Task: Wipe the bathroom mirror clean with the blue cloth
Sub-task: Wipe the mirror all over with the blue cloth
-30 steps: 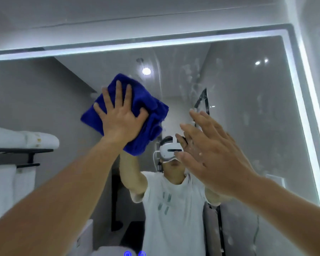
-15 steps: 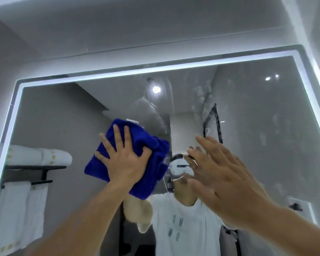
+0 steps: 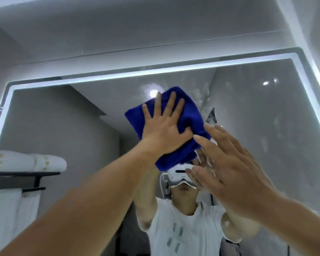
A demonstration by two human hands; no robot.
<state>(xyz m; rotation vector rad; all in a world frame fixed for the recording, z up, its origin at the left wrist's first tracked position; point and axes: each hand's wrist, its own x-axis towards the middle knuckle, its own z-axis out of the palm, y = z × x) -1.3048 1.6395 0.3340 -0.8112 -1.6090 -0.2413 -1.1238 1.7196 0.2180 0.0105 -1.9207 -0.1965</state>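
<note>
Blue cloth [image 3: 187, 115] pressed flat on mirror [image 3: 266, 126]
Left hand [image 3: 163, 130] spread over it; smears lie right, behind the empty open right hand [image 3: 229, 172]

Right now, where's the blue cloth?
Head view, upper centre: the blue cloth is pressed flat against the mirror under the left hand, below the lit top edge, left of the right hand.

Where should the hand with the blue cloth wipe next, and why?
Probably to the right. The left hand presses the blue cloth flat on the mirror, and pale smudges show on the glass just right of the cloth, with more farther right, so sliding that way should catch them.
</note>
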